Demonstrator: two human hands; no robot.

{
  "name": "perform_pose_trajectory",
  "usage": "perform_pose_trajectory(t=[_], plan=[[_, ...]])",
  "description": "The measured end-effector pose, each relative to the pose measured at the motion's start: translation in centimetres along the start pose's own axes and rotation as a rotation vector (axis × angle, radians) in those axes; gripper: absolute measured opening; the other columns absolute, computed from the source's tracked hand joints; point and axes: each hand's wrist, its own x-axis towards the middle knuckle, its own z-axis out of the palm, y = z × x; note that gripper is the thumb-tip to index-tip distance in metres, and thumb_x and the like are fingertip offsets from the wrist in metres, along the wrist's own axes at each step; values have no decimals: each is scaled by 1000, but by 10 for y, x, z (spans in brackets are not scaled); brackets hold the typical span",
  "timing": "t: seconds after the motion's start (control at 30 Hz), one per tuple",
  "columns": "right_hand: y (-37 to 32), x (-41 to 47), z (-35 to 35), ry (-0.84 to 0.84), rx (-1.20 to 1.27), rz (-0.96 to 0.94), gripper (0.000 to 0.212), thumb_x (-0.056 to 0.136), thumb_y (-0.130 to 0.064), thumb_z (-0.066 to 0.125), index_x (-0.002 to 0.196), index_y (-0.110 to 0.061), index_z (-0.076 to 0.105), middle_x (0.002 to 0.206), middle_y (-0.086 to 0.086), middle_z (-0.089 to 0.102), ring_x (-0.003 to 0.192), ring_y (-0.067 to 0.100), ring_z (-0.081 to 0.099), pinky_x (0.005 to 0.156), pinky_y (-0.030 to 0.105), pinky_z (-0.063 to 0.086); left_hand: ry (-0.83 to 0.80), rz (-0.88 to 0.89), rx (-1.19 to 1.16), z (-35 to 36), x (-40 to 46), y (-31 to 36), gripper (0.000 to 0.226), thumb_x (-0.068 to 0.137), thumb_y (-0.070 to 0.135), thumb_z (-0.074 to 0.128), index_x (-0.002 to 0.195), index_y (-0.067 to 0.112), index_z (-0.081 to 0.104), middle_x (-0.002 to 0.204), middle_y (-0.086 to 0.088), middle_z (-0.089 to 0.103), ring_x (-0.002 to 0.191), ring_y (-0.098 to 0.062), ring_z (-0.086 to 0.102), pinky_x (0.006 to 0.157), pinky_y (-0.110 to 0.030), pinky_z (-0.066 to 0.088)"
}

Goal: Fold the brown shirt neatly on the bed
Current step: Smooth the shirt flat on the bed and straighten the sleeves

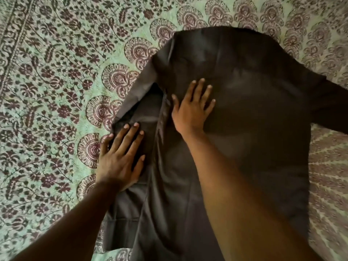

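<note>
Shirt lies lengthwise away from viewer; both hands, left and right, press it flat-fingered.

The shirt under my hands is dark brown all over, plain, with no pattern. The bed cover is pale green with dark purple-brown flowers, leaves and vines. A curved row of round fan shapes runs along it, purple-brown and cream. At the far left is a striped border.
</note>
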Motion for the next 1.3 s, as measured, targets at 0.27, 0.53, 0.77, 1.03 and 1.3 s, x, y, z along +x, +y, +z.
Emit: perform_pose_trajectory(t=[0.27, 0.53, 0.77, 1.03, 1.3], plan=[[15, 33, -6, 195, 30, -17, 64, 107, -50, 28, 162, -18, 28, 171, 12, 16, 158, 36, 12, 123, 59, 19, 33, 16, 9, 1, 2, -1, 67, 95, 46, 52, 156, 21, 42, 170, 0, 24, 155, -21, 27, 117, -49, 28], [7, 8, -7, 8, 19, -527, 57, 108, -41, 25, 159, -19, 36, 167, 5, 31, 157, 26, 22, 122, 56, 26, 14, 6, -15, -1, 0, -2, 68, 96, 48, 51, 158, 22, 39, 171, 2, 20, 157, -19, 23, 119, -47, 26], [11, -104, 14, 56, -36, -18, 70, 106, -54, 28, 163, -14, 23, 172, 12, 14, 158, 38, 10, 122, 64, 17, 4, 1, -75, -5, 0, -3, 68, 96, 48, 49, 158, 22, 38, 170, 1, 24, 155, -21, 28, 119, -49, 27], [29, -202, 13, 114, 17, 279, 72, 107, -59, 24, 164, -17, 17, 172, 13, 8, 159, 35, 5, 121, 62, 23, 10, -45, -310, -16, -10, -5, 59, 96, 43, 56, 148, 18, 47, 168, -2, 26, 151, -30, 30, 121, -54, 26], [13, -301, 24, -68, 67, -64, 69, 105, -64, 9, 164, -30, 17, 174, 4, 4, 160, 29, 0, 126, 59, 11, -143, -430, -674, -62, -50, 11, 101, 87, 21, 76, 160, 18, 6, 164, -21, 13, 151, -42, 16, 120, -57, 28]])
